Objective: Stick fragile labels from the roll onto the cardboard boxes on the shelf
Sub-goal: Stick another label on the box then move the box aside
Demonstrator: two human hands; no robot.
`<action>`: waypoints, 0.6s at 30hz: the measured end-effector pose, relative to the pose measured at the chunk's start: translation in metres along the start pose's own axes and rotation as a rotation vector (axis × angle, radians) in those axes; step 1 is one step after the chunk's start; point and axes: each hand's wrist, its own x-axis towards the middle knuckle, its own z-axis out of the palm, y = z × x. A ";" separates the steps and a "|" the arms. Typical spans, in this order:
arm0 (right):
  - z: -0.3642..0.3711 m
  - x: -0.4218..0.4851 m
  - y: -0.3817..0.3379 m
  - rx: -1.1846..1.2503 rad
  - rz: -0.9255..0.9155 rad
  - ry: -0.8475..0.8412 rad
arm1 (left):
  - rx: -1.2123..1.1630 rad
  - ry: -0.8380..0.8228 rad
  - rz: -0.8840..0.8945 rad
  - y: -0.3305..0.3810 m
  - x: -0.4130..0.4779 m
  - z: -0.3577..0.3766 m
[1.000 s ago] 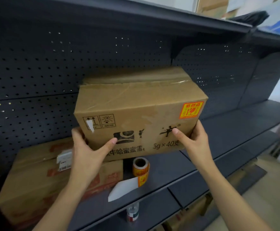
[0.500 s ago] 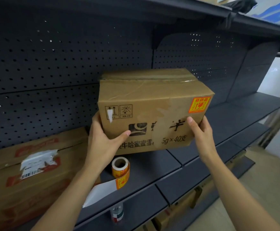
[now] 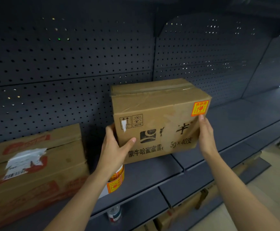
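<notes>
head view, hands (image 3: 159, 144) clasping box (image 3: 159, 124) sides

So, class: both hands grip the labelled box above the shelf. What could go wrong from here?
1. The label roll lies on the shelf just under the left hand; setting the box down could crush it or knock it off.
2. The right hand sits near the fragile label and might scuff it.
</notes>
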 end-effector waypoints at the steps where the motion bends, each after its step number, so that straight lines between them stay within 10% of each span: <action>1: 0.000 0.002 0.002 0.008 0.008 -0.003 | 0.001 -0.004 0.001 -0.002 0.001 0.003; 18: 0.012 0.027 0.044 -0.031 0.151 -0.113 | 0.062 0.033 -0.078 -0.040 0.015 0.024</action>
